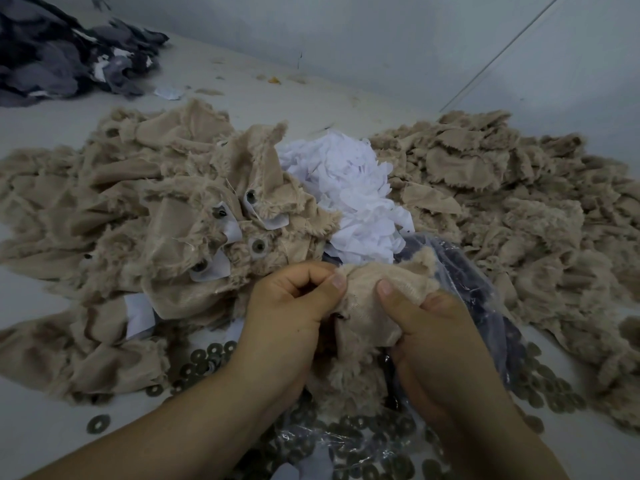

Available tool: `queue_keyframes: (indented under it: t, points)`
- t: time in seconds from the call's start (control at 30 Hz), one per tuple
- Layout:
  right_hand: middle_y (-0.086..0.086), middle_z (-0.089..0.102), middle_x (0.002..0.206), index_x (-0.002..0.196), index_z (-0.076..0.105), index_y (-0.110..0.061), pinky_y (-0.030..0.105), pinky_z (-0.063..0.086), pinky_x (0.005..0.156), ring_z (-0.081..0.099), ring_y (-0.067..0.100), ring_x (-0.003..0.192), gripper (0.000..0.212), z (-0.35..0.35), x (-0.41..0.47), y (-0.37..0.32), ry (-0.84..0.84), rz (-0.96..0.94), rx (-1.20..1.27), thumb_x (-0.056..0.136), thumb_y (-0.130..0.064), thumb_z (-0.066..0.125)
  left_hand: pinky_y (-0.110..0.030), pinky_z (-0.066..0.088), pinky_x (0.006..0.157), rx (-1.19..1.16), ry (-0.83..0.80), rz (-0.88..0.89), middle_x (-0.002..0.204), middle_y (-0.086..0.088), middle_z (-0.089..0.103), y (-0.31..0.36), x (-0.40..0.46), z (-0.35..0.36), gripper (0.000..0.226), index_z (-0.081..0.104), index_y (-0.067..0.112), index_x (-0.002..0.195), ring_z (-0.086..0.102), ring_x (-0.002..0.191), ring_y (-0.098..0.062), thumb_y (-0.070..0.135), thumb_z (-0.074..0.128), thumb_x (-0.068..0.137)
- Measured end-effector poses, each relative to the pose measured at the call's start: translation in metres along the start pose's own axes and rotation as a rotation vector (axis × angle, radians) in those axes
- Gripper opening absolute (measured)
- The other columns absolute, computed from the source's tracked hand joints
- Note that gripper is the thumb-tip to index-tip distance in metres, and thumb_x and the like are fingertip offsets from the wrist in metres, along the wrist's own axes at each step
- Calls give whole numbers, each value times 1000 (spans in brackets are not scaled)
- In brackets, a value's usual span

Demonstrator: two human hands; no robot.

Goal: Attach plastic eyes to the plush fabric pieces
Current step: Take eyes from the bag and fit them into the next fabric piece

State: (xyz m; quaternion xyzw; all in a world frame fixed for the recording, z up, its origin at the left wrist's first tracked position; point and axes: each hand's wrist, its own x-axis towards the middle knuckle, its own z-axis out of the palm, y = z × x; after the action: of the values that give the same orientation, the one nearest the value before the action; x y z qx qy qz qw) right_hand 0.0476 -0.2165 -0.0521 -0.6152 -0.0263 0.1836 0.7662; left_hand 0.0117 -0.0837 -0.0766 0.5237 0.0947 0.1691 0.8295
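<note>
A beige plush fabric piece is pinched between the left hand and the right hand, backing side up, low in the centre of the view, both thumbs pressed onto the cloth with the fingers curled beneath it. A small dark spot, possibly an eye post, is seen at the fold near the left hand, though it cannot be told for certain. To the left, a heap of finished pieces is seen, several with dark plastic eyes and white backing patches already fitted. To the right, a large pile of unfitted plush pieces is left, so the task is judged partly done, with much remaining. Loose white patches are heaped between the piles, and round washers are scattered beside a clear plastic bag. Everything is laid on a pale work surface against a plain grey wall, with dark fabric scraps heaped in the far left corner.
</note>
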Motion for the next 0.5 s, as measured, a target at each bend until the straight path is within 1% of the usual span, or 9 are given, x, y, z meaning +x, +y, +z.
queue_keyframes:
  t: [0.07,0.17,0.2,0.23,0.27,0.33,0.4,0.43,0.5]
  points:
    - [14,77,103,99,76,-6,40,58,84,74,28,98,23,1,0,-1,-3,31,40,98,-14,55,-41,52,80,1,16,-2,87,-20,63,-1,0,0,14,69,7,67,57,83,-31,15,69,78]
    - [18,76,104,107,70,1,42,60,85,74,30,99,24,2,0,-3,-4,85,122,100,-10,50,-52,50,87,8,36,-18,87,-35,58,-2,0,0,14,70,6,69,56,86,-32,17,70,78]
    - [19,76,104,107,70,2,41,62,84,74,30,98,24,2,0,-3,-1,98,143,100,-10,50,-53,51,86,13,37,-23,88,-37,58,-2,0,0,14,70,6,70,57,85,-33,18,71,78]
    - [20,75,104,107,70,3,39,62,81,74,30,97,25,2,1,-4,1,108,155,101,-11,50,-49,53,82,16,35,-25,86,-35,60,-3,0,1,14,71,6,71,58,83,-32,18,73,78]
    - [20,76,103,106,70,3,39,63,80,74,31,97,26,2,1,-4,1,114,151,101,-12,50,-43,56,77,13,29,-25,84,-31,64,-3,0,1,15,72,7,72,60,80,-32,19,76,79]
    - [19,76,103,103,72,1,43,61,82,74,32,96,28,2,2,-2,11,118,117,101,-16,51,-34,57,71,-3,17,-21,84,-25,68,-4,0,1,17,73,7,75,64,78,-30,24,75,77]
    - [19,76,102,100,75,-1,45,57,87,74,32,96,28,2,3,0,26,114,100,101,-18,53,-33,57,71,-2,7,-5,84,-25,69,-4,-1,0,22,74,8,77,65,77,-29,29,75,74]
    - [18,76,102,99,76,-2,45,56,87,74,32,96,28,2,3,1,29,111,99,100,-18,53,-33,58,70,4,-1,8,84,-24,69,-5,0,0,23,73,8,77,65,76,-28,30,75,74]
    - [17,76,103,103,75,-3,43,59,82,74,31,97,25,2,4,2,24,117,117,98,-16,54,-32,57,71,27,-24,46,83,-18,70,-5,0,-1,16,73,9,76,65,76,-25,25,74,79]
